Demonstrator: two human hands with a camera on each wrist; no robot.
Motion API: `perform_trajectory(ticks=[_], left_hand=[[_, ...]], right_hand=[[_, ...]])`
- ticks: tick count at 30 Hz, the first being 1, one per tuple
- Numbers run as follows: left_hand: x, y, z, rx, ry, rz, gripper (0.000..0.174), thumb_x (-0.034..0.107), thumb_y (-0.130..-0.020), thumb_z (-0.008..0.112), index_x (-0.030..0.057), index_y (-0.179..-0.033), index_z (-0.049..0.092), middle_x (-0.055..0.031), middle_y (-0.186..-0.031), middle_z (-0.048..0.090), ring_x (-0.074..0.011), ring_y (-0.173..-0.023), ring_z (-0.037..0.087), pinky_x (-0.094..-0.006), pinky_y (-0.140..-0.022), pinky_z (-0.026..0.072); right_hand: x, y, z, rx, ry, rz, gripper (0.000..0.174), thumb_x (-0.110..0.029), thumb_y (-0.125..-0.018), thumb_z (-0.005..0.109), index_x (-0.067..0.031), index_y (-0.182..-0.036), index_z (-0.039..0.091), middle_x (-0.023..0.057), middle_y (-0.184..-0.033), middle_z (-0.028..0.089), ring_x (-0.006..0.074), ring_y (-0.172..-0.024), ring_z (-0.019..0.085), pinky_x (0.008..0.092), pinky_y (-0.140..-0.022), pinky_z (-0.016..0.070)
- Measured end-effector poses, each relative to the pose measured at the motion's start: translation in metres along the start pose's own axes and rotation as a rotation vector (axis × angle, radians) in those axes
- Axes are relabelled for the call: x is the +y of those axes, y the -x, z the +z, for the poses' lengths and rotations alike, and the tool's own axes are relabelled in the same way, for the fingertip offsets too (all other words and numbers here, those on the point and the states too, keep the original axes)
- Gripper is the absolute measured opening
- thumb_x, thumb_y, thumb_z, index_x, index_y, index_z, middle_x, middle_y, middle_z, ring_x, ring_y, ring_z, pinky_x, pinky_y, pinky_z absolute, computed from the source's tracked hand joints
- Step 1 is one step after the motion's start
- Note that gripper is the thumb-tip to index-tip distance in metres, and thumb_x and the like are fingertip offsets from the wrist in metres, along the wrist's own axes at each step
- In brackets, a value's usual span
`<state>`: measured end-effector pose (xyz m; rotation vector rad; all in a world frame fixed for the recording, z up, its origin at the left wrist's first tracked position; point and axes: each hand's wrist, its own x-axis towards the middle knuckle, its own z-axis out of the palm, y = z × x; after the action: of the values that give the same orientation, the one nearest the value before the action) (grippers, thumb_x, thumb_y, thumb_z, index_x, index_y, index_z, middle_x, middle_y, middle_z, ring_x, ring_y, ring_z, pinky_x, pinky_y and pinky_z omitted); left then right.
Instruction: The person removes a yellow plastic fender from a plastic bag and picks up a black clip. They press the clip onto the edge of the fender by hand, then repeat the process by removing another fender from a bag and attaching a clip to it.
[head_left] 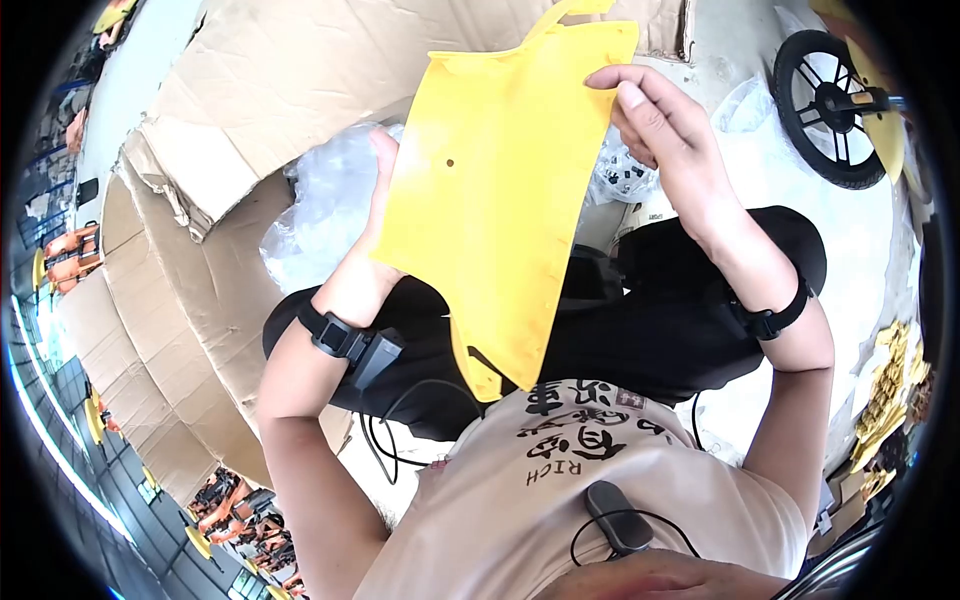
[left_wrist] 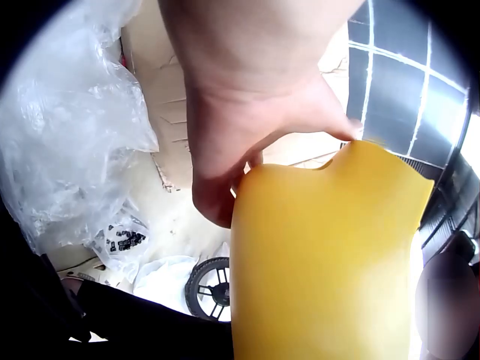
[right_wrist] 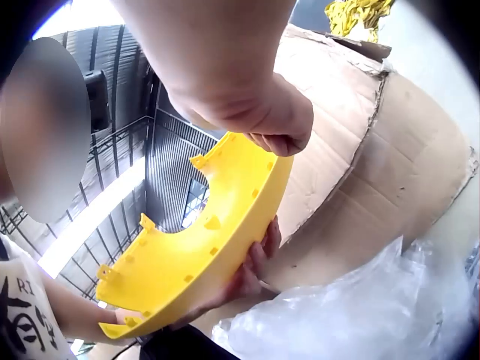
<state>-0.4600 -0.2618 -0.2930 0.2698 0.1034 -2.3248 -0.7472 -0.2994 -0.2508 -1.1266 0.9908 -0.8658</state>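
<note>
A curved yellow plastic panel with a small hole is held up in front of the chest. My left hand grips its left edge; in the left wrist view the thumb and the fingers of that hand lie on opposite sides of the rim. At the upper right edge my right hand pinches the panel between thumb and fingers. The right wrist view shows the inner face of the panel, with small tabs along its edges and a rounded cutout. Fingers of the left hand support its outer side there.
Large cardboard sheets cover the floor ahead and to the left. Clear plastic bags lie beyond the knees, one with small black parts. A black spoked wheel stands at the right. Yellow parts are piled far right.
</note>
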Motion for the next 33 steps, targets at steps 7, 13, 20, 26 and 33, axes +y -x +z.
perform_trajectory(ticks=[7,13,20,26,33], left_hand=[[-0.002,0.016,0.014,0.254,-0.7,-0.03,0.086,0.049,-0.082,0.067,0.0027,-0.148,0.036,-0.0182,-0.142,0.05,-0.0312,-0.126,0.054,-0.0439,-0.105,0.0464],[-0.003,0.015,0.025,0.279,-0.727,0.042,0.078,0.023,-0.077,0.063,-0.0016,-0.146,0.037,-0.0181,-0.138,0.053,-0.0311,-0.125,0.054,-0.0409,-0.107,0.0429],[-0.003,0.021,0.019,0.308,-0.663,0.109,0.067,0.022,-0.079,0.054,-0.0057,-0.139,0.045,-0.0195,-0.133,0.058,-0.0314,-0.119,0.059,-0.0401,-0.103,0.0456],[-0.002,0.019,0.018,0.389,-0.445,0.108,0.052,0.025,-0.089,0.05,-0.0042,-0.132,0.053,-0.0193,-0.125,0.064,-0.0303,-0.108,0.065,-0.0398,-0.095,0.0515],[-0.009,0.014,0.028,0.342,-0.714,0.059,0.079,0.029,-0.082,0.056,-0.0005,-0.15,0.031,-0.0191,-0.145,0.048,-0.0293,-0.129,0.051,-0.0393,-0.109,0.0398]], right_hand=[[-0.003,0.002,0.009,-0.112,0.248,-0.151,0.027,-0.02,-0.102,0.056,0.0033,-0.116,0.062,0.0045,-0.091,0.067,0.0099,-0.089,0.061,0.0237,-0.08,0.0477],[-0.011,0.002,0.008,-0.119,0.138,-0.12,0.029,-0.02,-0.101,0.059,0.0015,-0.118,0.067,-0.0011,-0.082,0.061,0.0057,-0.074,0.054,0.0208,-0.066,0.0441],[-0.012,-0.003,0.002,-0.076,-0.315,0.11,0.033,-0.03,-0.105,0.049,-0.0005,-0.113,0.063,-0.0043,-0.074,0.044,0.0034,-0.06,0.033,0.0194,-0.054,0.0294],[-0.008,-0.007,-0.003,-0.137,-0.225,0.068,0.034,-0.029,-0.106,0.048,0.0006,-0.115,0.063,-0.0032,-0.074,0.043,0.0046,-0.061,0.033,0.0205,-0.055,0.0292],[-0.02,-0.004,0.002,-0.17,-0.311,-0.019,0.033,-0.016,-0.104,0.048,-0.0005,-0.131,0.059,-0.0004,-0.091,0.059,0.0043,-0.063,0.034,0.0177,-0.057,0.0305]])
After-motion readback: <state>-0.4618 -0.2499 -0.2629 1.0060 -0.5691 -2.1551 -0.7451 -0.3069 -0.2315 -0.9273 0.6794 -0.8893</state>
